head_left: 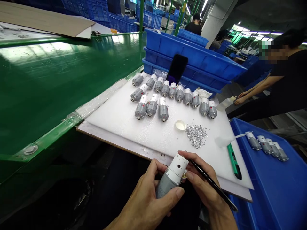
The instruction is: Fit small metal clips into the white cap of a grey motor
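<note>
Held in front of my body is a grey and white cylindrical motor-like unit (177, 169), tilted with its white end up and a brass-coloured piece at its side. My left hand (153, 195) wraps round the grey lower body, thumb across the front. Pinched in my right hand (203, 179) are slim black tweezers (211, 180), their rear end pointing down to the right; right fingertips also touch the unit's white end. Beyond the hands, a pile of tiny silver screws (196, 135) lies beside a small white round cap (180, 125). Several similar units (163, 110) stand or lean in rows farther back.
White foam sheet (115, 118) covers the board. A green-handled cutter (233, 161) lies right. Stacked blue crates (187, 51) and an upright phone (177, 68) stand behind. A blue bin (268, 179) holds more units. Green conveyor (72, 70) runs left; a person (285, 70) stands right.
</note>
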The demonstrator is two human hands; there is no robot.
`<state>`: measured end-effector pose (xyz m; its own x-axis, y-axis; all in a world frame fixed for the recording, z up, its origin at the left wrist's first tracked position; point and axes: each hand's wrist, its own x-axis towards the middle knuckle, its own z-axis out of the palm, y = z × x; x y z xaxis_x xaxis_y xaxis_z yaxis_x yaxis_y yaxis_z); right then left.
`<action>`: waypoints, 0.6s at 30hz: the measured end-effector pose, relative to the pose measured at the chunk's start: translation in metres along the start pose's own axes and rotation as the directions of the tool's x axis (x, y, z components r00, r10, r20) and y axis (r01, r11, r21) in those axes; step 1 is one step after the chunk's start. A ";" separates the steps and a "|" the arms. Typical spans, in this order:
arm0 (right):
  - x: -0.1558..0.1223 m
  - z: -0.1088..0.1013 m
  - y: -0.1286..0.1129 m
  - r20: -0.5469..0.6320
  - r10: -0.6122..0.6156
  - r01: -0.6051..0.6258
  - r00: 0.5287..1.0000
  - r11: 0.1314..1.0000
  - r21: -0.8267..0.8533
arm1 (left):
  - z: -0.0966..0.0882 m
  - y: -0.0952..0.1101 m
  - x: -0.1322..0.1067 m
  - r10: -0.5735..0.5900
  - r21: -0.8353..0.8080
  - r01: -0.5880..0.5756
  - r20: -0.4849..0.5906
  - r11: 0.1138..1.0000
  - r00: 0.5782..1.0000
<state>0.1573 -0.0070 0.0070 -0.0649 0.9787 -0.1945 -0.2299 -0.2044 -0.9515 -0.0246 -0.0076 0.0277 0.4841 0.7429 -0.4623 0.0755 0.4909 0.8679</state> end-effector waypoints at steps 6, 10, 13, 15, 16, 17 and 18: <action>-0.006 -0.008 -0.003 -0.259 -0.173 0.150 0.950 0.983 -0.105 | -0.005 -0.004 0.002 0.050 -0.074 -0.050 0.002 0.996 0.999; -0.004 -0.013 -0.012 -0.347 -0.223 0.030 0.911 0.874 -0.484 | -0.013 -0.011 0.009 -0.017 -0.200 0.047 0.148 0.979 0.989; 0.005 -0.018 -0.014 -0.311 -0.289 0.031 0.905 0.776 -0.630 | -0.016 -0.010 0.015 -0.031 -0.226 0.066 0.157 0.972 0.987; 0.010 -0.022 -0.012 -0.301 -0.309 0.040 0.902 0.755 -0.654 | -0.017 -0.004 0.015 -0.013 -0.237 0.046 0.138 0.970 0.990; 0.011 -0.023 -0.010 -0.303 -0.314 0.037 0.900 0.747 -0.663 | -0.017 -0.001 0.014 -0.002 -0.246 0.035 0.133 0.969 0.991; 0.011 -0.025 -0.009 -0.307 -0.317 0.033 0.897 0.742 -0.670 | -0.017 0.002 0.012 0.005 -0.250 0.028 0.130 0.968 0.991; 0.011 -0.027 -0.008 -0.307 -0.315 0.028 0.898 0.738 -0.675 | -0.017 0.005 0.011 0.007 -0.253 0.027 0.134 0.967 0.991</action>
<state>0.1846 0.0056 0.0061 0.3123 0.9486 0.0519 0.4838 -0.1118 -0.8680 -0.0339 0.0109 0.0235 0.5974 0.6786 -0.4273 -0.1345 0.6102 0.7808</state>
